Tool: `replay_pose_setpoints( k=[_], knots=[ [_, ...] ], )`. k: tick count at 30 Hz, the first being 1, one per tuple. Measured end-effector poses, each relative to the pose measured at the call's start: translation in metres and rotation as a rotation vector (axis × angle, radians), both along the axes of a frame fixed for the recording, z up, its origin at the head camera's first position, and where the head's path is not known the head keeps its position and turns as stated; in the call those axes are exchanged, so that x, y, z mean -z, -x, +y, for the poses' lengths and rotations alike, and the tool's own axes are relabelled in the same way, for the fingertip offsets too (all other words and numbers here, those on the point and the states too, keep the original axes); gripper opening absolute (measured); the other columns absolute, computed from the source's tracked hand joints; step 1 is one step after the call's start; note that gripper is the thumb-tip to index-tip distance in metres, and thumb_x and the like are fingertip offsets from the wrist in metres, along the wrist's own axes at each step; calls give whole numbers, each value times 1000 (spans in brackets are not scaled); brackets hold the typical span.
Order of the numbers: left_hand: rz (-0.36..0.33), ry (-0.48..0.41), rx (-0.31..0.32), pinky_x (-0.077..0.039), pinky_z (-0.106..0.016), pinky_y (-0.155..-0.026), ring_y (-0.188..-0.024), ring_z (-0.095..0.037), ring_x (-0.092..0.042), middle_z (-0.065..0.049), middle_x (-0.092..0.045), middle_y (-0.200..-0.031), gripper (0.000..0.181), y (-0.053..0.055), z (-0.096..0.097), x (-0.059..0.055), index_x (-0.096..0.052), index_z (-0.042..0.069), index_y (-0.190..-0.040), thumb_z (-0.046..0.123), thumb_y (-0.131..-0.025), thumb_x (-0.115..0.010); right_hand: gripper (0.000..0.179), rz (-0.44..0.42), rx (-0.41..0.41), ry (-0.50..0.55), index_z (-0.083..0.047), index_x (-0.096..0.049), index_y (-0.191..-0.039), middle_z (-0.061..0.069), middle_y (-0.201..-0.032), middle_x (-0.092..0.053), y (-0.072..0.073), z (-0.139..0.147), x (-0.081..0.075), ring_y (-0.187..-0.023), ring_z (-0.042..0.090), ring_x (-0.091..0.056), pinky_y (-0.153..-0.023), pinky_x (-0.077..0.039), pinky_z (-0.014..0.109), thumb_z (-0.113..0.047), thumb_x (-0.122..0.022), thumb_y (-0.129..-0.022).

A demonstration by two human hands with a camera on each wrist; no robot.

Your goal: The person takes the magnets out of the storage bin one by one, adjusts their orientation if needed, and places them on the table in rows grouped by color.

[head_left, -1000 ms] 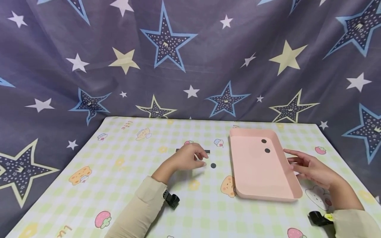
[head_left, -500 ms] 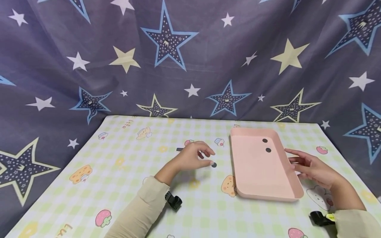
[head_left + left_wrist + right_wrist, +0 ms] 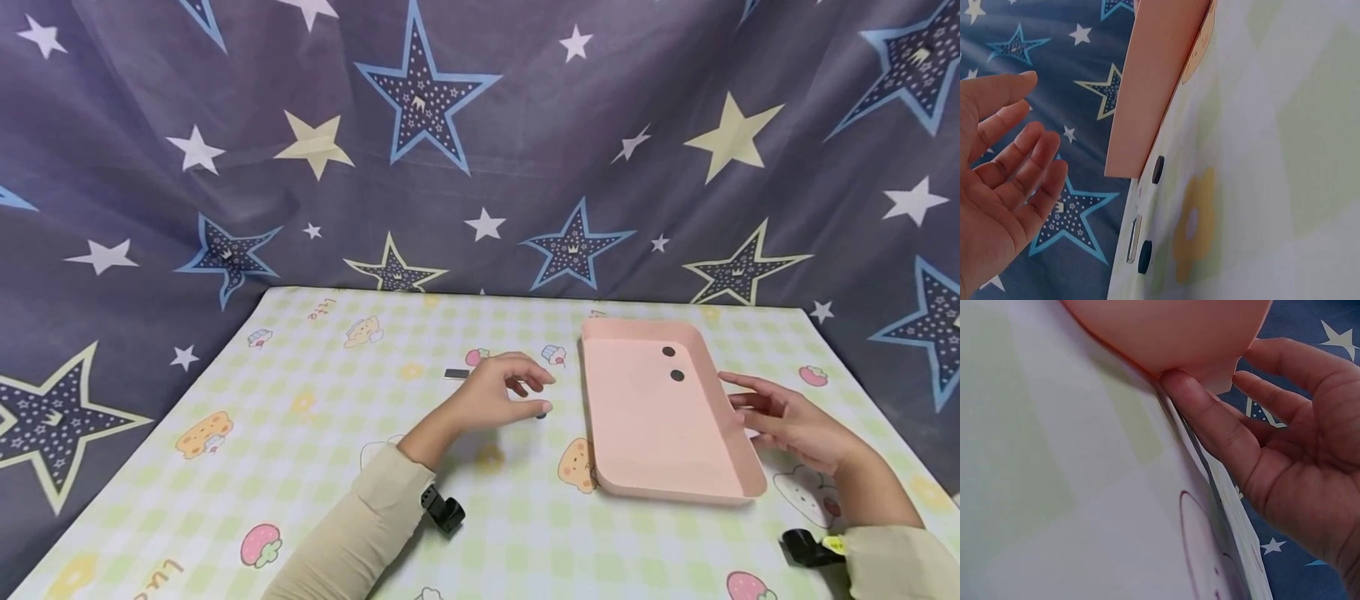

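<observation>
In the head view my left hand [image 3: 501, 390] hovers over the middle of the table, fingers loosely bent and nothing between them. Its thumb tip covers most of a small black disc [image 3: 542, 415]. The left wrist view shows two black discs, a nearer one [image 3: 1158, 170] by the tray and another [image 3: 1145, 256], both apart from the hand. A flat dark bar [image 3: 456, 374] lies partly behind that hand. My right hand [image 3: 798, 425] touches the right wall of a shallow pink tray [image 3: 660, 450] with thumb and fingers extended. Two black discs [image 3: 672, 363] lie inside the tray.
A green-and-white checked cloth [image 3: 315, 492] with printed cartoons covers the table. Behind it hangs a dark star-patterned curtain [image 3: 510, 108]. Black wrist cameras sit at the left cuff [image 3: 444, 510] and the right cuff [image 3: 808, 548].
My left hand has moved right, its thumb coming over the disc on the cloth and uncovering the bar's left end while hiding its right part. My right hand stays against the tray.
</observation>
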State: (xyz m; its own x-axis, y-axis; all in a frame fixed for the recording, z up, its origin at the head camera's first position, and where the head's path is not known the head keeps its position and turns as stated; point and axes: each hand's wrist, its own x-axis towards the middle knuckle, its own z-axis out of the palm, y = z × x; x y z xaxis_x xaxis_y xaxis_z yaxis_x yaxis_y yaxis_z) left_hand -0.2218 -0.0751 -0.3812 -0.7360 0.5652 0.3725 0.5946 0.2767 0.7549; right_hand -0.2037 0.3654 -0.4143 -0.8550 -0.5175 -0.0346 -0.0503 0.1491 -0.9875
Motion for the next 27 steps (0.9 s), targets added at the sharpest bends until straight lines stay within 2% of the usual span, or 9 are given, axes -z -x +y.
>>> replay_pose_setpoints(
  k=[7,14,21,27],
  knots=[
    [1,-29,3,-56,-27,-76,-90,-22,-65,-4,-68,-102,26,2,6,-4,-72,5,-104,8,-80,-80,57,6,-22,36,-19,-33,-153,-3,-125,-60,2,-1,-2,-107,14,-63,-78,-58,40,3,-42,-102],
    [0,-50,21,-57,-34,-77,-90,-30,-65,-8,-68,-105,26,4,11,-14,-72,2,-105,6,-80,-79,57,-11,-39,60,-27,-39,-150,-3,-126,-60,2,-2,0,-107,14,-63,-78,-58,38,5,-41,-102],
    [-2,-33,19,-56,-28,-77,-89,-16,-65,-6,-67,-108,26,6,17,-19,-72,4,-106,8,-81,-79,58,-6,-41,60,-26,-39,-150,-3,-125,-60,2,-2,1,-107,14,-63,-78,-58,39,5,-41,-102],
    [-23,-10,35,-56,-26,-77,-91,-14,-65,-5,-67,-106,26,9,24,-22,-71,6,-107,11,-83,-78,57,-8,-18,34,-20,-35,-152,-3,-125,-60,0,-2,0,-107,13,-63,-79,-58,39,4,-44,-101]
  ],
)
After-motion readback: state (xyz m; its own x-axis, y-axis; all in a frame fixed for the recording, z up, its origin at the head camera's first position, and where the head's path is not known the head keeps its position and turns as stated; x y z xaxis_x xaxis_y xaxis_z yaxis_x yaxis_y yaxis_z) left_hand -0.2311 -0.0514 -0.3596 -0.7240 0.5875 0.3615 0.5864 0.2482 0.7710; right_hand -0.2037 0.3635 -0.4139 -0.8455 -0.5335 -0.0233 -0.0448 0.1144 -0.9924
